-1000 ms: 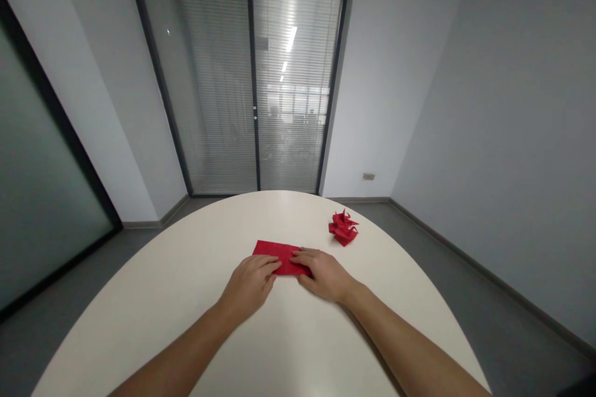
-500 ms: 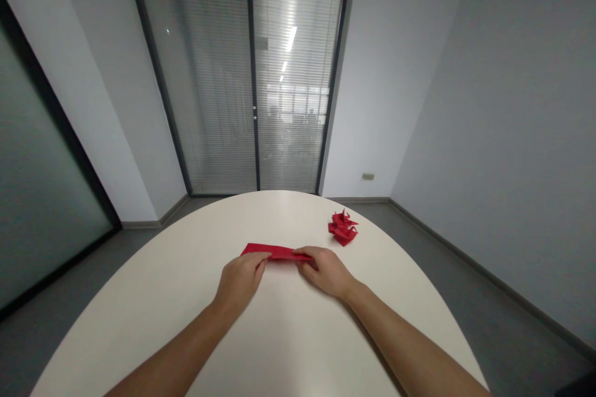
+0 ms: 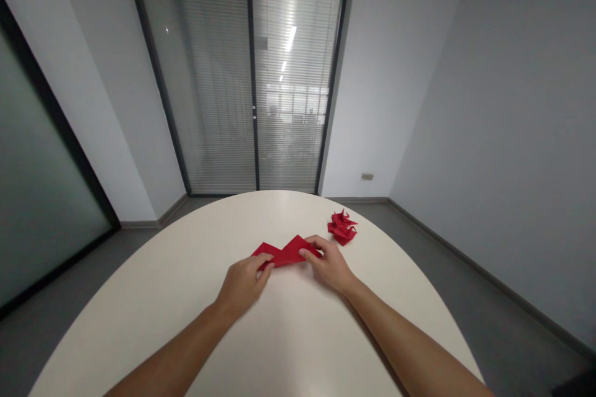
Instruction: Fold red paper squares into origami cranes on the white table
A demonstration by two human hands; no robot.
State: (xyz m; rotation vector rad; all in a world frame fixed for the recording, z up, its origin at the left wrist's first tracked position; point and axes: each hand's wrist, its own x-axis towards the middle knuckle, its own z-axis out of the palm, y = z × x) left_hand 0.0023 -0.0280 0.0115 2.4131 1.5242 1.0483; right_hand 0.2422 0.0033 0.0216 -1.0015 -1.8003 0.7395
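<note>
Between my two hands is a sheet of red folded paper (image 3: pixel 287 254), its upper edge showing two peaks with a notch between them. My left hand (image 3: pixel 244 282) pinches the paper's left end between thumb and fingers. At the right end, my right hand (image 3: pixel 329 265) grips it with the thumb on the near face and the fingers behind. The fingertips behind the paper are partly hidden. Beyond my right hand lies a small cluster of red folded-paper pieces (image 3: pixel 342 227) with pointed tips, possibly cranes.
The round white table (image 3: pixel 274 335) fills the lower view, its curved far edge just past the paper pieces. Behind it stand glass panels with blinds (image 3: pixel 218 93) in dark frames. A grey-white wall (image 3: pixel 503 136) rises on the right.
The paper has gone from a flat narrow strip to a shape with two raised peaks. My right thumb has come onto its near face, and both hands have shifted slightly right.
</note>
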